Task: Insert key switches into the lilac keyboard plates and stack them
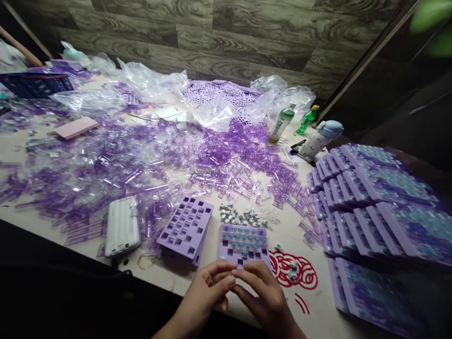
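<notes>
- left hand [208, 288] and right hand [265, 293] curling inward, fingertips meeting; cannot tell if gripping anything
- purple tray [243, 241] lying just beyond fingertips, near edge touching them
- loose switches [240, 215] sitting past tray

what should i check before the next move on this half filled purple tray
1. Tray lies flat on the table: ok.
2. Empty slots remain in the tray's near rows: ok.
3. Loose switches are heaped just behind the tray, close by: ok.
4. A switch is pinched between the left hand and the right hand: cannot tell, the fingertips hide it.
5. Table right of the tray is free of strays: not ok, stray pieces lie on the red mark.
</notes>
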{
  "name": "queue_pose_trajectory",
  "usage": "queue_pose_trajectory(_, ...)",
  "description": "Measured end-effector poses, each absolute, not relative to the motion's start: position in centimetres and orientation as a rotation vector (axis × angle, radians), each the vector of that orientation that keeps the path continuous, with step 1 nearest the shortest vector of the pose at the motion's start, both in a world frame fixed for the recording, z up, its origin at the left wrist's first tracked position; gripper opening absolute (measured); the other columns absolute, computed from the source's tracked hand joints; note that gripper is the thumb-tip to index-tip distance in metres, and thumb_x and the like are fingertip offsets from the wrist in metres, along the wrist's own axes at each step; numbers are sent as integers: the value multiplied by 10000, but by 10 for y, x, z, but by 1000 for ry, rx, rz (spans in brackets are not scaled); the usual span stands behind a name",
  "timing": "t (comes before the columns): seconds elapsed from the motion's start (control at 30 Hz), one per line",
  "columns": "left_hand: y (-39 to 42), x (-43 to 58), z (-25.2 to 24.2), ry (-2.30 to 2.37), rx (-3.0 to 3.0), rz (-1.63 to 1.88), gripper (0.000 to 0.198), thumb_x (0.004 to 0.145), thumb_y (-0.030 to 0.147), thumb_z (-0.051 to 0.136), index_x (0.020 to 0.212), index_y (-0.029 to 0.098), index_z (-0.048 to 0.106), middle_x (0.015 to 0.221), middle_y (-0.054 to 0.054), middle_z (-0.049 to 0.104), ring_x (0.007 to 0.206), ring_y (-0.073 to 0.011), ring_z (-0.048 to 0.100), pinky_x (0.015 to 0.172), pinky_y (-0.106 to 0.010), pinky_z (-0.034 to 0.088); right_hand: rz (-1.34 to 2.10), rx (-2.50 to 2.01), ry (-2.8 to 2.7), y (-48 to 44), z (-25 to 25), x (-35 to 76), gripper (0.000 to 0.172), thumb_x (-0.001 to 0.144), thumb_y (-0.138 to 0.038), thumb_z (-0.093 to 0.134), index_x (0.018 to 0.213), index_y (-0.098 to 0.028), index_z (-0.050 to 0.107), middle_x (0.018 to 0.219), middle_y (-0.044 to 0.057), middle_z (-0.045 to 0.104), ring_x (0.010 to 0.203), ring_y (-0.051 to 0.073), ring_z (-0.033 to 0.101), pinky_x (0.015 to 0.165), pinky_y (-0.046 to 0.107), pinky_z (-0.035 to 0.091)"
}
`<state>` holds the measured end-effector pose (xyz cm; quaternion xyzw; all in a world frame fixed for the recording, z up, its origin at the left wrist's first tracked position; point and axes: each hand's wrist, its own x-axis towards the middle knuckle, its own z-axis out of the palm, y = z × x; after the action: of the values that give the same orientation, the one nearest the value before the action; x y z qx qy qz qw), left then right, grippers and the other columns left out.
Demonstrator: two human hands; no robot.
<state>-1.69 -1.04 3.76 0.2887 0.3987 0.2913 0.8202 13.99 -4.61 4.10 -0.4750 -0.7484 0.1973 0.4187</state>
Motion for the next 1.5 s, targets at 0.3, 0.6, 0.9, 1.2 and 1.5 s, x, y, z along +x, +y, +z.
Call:
queue_pose_trajectory(0.3,-9,-15,42,976,814,578,468,706,488,649,951,90,627,683,-9,587,379,-10,344,355,-161,298,389,-1172,-1901,-40,41,144,279,834,-73,557,1096,-170,564,867,74,512,812,185,530,667,291,493)
queue_pose_trajectory(0.6,-8,-20,45,1170,1377,607,385,847,423,483,1103,164,608,739,-34,661,581,-119,566,558,-224,460,379,-1281,-1879,-34,44,161,154,856,-151,557,1005,-176,585,877,75,551,836,200,543,694,317,489)
queue_pose_trajectory(0.9,4,-25,37,1162,2293,547,279,886,227,418,1118,214,574,867,-38,662,774,-154,627,678,-244,486,295,-1486,-1891,-24,22,178,132,866,-221,552,977,-188,614,876,68,561,836,216,537,730,360,450)
queue_pose_trajectory(1.2,7,-12,34,1068,2759,190,526,828,133,511,1322,266,389,744,10,562,649,-138,572,509,-211,432,307,-1413,-1943,-23,15,178,126,894,-188,498,983,-171,586,868,71,593,818,203,546,729,354,464)
queue_pose_trajectory(1.5,9,-6,29,961,3003,46,467,814,66,500,1268,165,450,756,-15,564,644,-140,555,452,-212,406,37,-1332,-2273,-28,25,171,272,923,-61,334,1075,-44,558,810,129,588,785,231,530,678,361,497)
